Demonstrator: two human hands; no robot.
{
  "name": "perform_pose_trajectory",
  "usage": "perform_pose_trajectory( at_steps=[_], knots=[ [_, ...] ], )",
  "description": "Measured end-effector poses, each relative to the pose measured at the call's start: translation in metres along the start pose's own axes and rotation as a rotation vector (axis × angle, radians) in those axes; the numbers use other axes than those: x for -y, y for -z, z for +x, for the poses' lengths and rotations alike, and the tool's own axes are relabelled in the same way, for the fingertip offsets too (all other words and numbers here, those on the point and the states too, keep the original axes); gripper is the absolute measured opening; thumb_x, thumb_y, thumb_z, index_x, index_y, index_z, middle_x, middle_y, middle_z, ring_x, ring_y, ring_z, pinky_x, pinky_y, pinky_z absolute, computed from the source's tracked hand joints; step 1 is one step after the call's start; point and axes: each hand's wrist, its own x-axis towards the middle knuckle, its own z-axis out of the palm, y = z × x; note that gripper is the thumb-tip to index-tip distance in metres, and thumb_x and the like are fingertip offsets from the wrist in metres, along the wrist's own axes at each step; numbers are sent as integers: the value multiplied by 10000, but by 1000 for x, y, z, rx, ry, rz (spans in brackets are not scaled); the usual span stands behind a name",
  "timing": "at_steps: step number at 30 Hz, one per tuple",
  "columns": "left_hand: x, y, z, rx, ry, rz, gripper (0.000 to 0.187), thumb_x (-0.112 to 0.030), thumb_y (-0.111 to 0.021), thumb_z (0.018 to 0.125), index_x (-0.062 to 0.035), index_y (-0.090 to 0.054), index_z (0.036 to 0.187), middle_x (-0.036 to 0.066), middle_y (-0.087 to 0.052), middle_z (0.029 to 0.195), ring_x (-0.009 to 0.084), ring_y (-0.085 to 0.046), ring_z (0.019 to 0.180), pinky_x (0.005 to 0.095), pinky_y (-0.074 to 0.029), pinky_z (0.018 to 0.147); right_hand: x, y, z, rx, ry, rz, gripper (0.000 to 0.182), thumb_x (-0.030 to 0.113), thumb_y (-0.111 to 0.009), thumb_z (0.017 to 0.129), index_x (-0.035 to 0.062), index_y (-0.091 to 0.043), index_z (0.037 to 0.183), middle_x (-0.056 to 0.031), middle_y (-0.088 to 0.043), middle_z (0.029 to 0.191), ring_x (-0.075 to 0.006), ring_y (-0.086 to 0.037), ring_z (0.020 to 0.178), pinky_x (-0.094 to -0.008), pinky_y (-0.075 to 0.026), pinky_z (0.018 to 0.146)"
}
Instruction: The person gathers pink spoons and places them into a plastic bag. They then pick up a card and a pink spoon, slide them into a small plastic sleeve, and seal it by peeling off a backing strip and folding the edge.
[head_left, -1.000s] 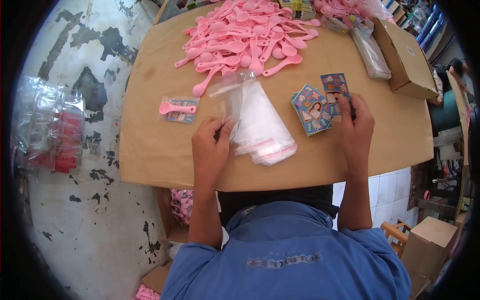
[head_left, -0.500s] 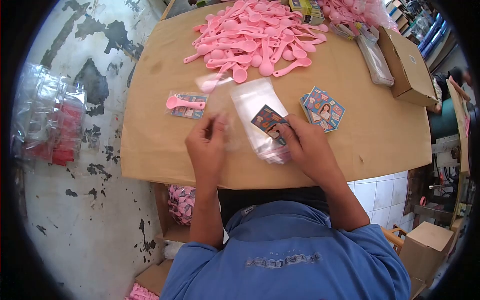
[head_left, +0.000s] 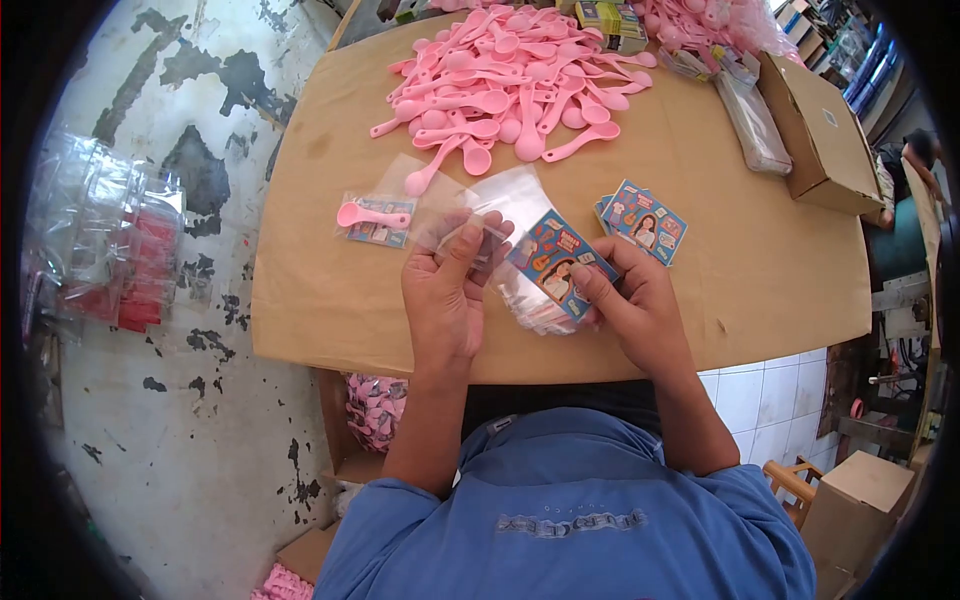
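Your left hand (head_left: 447, 285) is half closed, thumb and fingertips pinching a clear bag (head_left: 405, 175); whether its mouth is parted cannot be told. Your right hand (head_left: 640, 305) is closed, thumb on top, around one end of a blue printed card (head_left: 560, 262), which points left toward the bag in front of the loose stack of clear bags (head_left: 510, 185).

To work neatly, open the film with your left fingertips, line the card's free end up squarely, and grip lightly so it doesn't bend or snag.

For room, avoid sweeping left: a bagged pink spoon (head_left: 375, 216) lies just there. Ahead, the spoon pile (head_left: 510, 90) limits your reach. The card stack (head_left: 645, 222) sits just beyond your right hand; farther right, bare brown table (head_left: 770, 260) gives freer space, short of the cardboard box (head_left: 825, 140).
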Motion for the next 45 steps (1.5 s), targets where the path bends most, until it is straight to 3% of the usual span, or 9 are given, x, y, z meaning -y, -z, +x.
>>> perform_pose_trajectory(
  at_steps=[5, 11, 20, 27, 38, 45],
  knots=[
    [5, -21, -9, -8, 44, -78, 296, -102, -707, 1047, 20, -634, 1306, 228, -730, 1277, 284, -740, 1164, 394, -633, 998, -12, -8, 2, -64, 71, 84, 226, 192, -692, 1075, -14, -687, 1167, -15, -699, 879, -39, -627, 720, -217, -496, 621],
    [13, -16, -7, -4, -3, -68, 288, -101, -674, 1066, 31, -640, 1319, 225, -706, 1345, 282, -713, 1228, 399, -582, 1074, -2, 2, -5, 118, -72, -127, 227, 178, -696, 1070, -23, -680, 1175, -28, -706, 904, -55, -651, 724, -228, -533, 642],
    [13, -17, -11, 0, 21, -112, 286, -82, -661, 1071, 48, -613, 1321, 267, -702, 1327, 279, -721, 1183, 403, -618, 1011, -8, 0, 0, -3, 49, 38, 228, 169, -703, 1064, -34, -667, 1162, -27, -711, 919, -51, -662, 742, -230, -541, 646],
    [11, -26, -18, 38, 66, -88, 298, -105, -682, 1063, 43, -621, 1314, 250, -711, 1315, 290, -728, 1177, 412, -632, 980, -1, -4, -1, 144, -59, -130, 186, 168, -689, 1056, 0, -717, 1130, 10, -691, 813, -38, -632, 676, -220, -499, 601],
    [15, -20, -11, -37, -35, -33, 310, -121, -650, 1085, 30, -620, 1354, 235, -692, 1362, 321, -683, 1290, 423, -594, 1058, 1, 14, -9, 26, -24, 26, 221, 180, -705, 1060, -25, -691, 1143, -16, -700, 865, -59, -645, 688, -229, -530, 621],
    [22, -31, -17, 44, 11, -86, 348, -113, -630, 1091, 34, -580, 1403, 248, -643, 1432, 320, -649, 1336, 421, -577, 1094, -10, 10, -6, -52, 16, 111, 221, 183, -700, 1065, -23, -683, 1145, -29, -707, 882, -62, -664, 704, -232, -546, 633]
  ],
)
